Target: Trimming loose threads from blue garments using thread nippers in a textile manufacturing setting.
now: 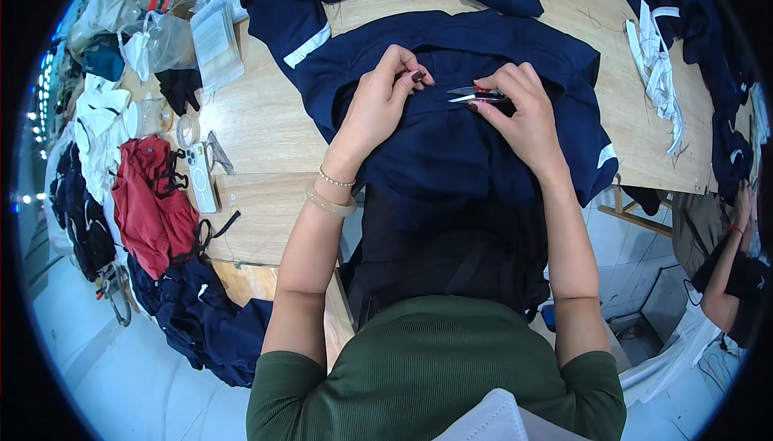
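Observation:
A navy blue garment [451,147] with white strips at its edges lies spread over the table's near edge and hangs down toward my lap. My right hand [515,99] holds a pair of thread snips [479,96], its pointed blades slightly apart and aimed left over the fabric. Just left of the blade tips, my left hand [390,91] pinches thumb and fingers together at the cloth. Whatever sits between those fingertips, thread or a fold, is too small to make out.
More navy garments lie at the table's [258,151] far edge. On the left are a phone [201,177], a tape roll [187,130], a red bag [153,199] and plastic bags [171,41]. White strips [659,78] lie at right; beyond, another person's arm [729,256] shows.

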`<state>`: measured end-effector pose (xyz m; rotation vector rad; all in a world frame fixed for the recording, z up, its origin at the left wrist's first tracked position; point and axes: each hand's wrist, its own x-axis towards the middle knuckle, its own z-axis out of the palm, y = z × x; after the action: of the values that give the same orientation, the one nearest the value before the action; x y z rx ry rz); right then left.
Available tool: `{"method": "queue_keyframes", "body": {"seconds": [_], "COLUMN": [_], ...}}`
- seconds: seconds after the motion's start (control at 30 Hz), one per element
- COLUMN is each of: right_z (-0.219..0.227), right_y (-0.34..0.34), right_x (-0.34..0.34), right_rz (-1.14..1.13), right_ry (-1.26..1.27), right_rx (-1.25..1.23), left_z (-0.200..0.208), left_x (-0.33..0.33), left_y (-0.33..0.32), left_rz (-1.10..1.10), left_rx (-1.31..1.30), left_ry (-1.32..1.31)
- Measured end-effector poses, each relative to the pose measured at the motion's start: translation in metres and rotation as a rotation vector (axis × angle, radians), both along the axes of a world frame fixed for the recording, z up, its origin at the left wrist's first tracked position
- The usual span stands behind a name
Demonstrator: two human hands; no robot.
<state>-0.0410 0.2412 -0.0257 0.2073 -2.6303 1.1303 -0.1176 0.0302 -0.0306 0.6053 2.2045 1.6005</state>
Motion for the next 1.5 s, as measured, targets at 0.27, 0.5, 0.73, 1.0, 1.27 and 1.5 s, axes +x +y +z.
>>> {"method": "queue_keyframes", "body": {"seconds": [0.27,0.5,0.73,1.0,1.27,1.5], "right_z": [-0.002,0.001,-0.004,-0.006,0.005,0.007], "right_y": [-0.01,-0.008,-0.009,-0.009,0.002,0.007], "right_x": [-0.005,-0.006,-0.006,-0.007,-0.009,-0.003], "right_rz": [0.051,-0.033,-0.045,-0.06,-0.093,-0.055], "right_ry": [0.014,-0.144,-0.194,-0.182,-0.088,-0.064], "right_rx": [0.042,-0.296,-0.409,-0.451,-0.327,-0.14], "left_z": [0.0,0.002,0.01,0.006,-0.003,0.001], "left_x": [-0.002,-0.002,0.001,0.008,0.016,0.017], "left_y": [-0.002,-0.008,-0.005,0.007,0.014,0.015], "left_rz": [0.008,-0.085,-0.212,-0.049,0.183,0.217], "left_rx": [0.01,0.074,-0.128,-0.107,0.033,0.073], "left_ry": [-0.037,-0.1,0.166,0.176,0.133,-0.099]}}
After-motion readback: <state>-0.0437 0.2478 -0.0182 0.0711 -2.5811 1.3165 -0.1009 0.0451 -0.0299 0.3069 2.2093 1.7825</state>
